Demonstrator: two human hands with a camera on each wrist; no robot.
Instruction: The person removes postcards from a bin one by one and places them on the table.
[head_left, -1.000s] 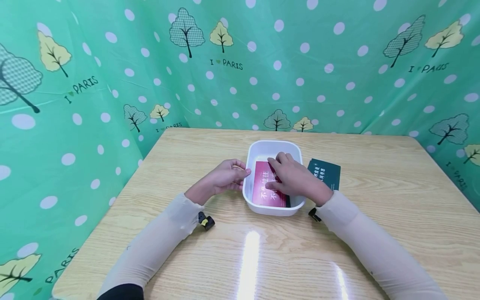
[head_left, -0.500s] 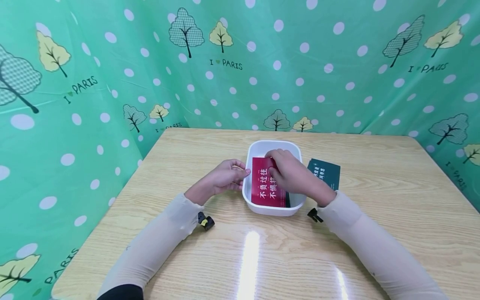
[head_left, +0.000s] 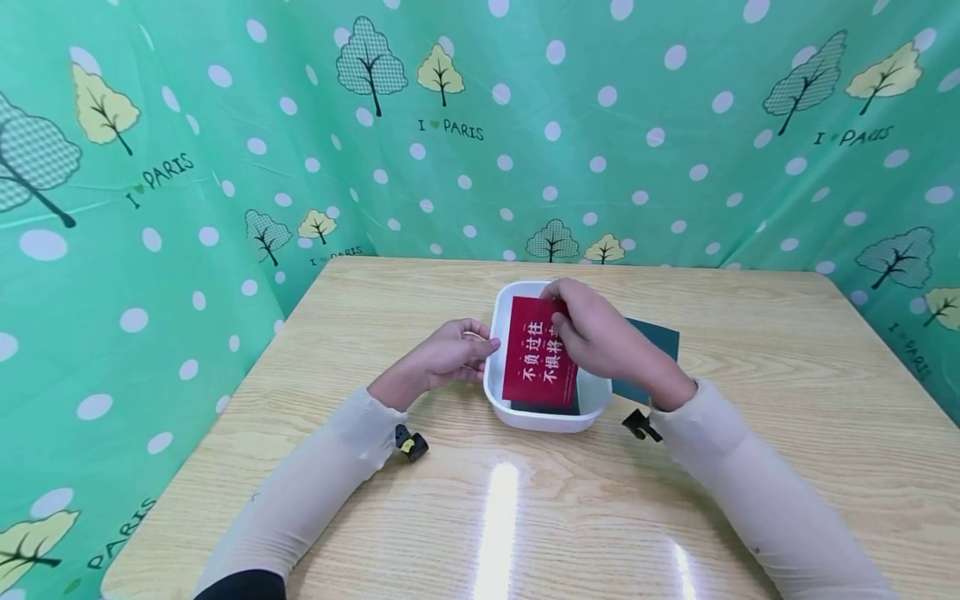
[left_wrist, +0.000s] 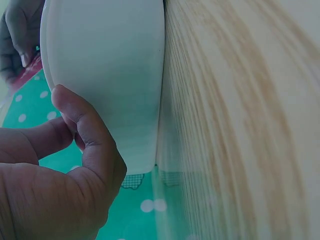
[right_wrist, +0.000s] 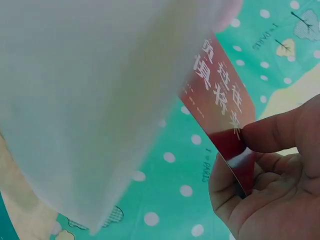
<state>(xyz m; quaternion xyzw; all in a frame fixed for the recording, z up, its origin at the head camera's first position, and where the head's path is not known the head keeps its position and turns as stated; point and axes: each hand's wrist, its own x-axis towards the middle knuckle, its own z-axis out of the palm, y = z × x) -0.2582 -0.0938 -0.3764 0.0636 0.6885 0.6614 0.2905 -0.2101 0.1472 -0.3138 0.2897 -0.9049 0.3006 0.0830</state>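
My right hand (head_left: 592, 333) pinches a thin red notebook (head_left: 528, 358) by its right side, thumb on the cover. White Chinese characters run across this cover. In the head view it overlaps the white plastic tub (head_left: 498, 417), tilted above a dark green notebook (head_left: 543, 409) lying inside. The right wrist view shows the red notebook (right_wrist: 220, 95) hanging between thumb and fingers, beside the pale tub wall (right_wrist: 75, 100). My left hand (head_left: 453, 350) holds the tub's left rim, its fingertips at the rim and outer wall (left_wrist: 110, 85).
A second dark green notebook (head_left: 656, 335) lies on the wooden table (head_left: 750, 400) just right of the tub, partly hidden by my right forearm. Behind the table hangs a green dotted curtain (head_left: 480, 183). Black straps with small parts sit at both wrists.
My right hand has taken hold of the red notebook and raised it from the tub floor, uncovering more of the dark green one beneath. My left hand stays at the rim.
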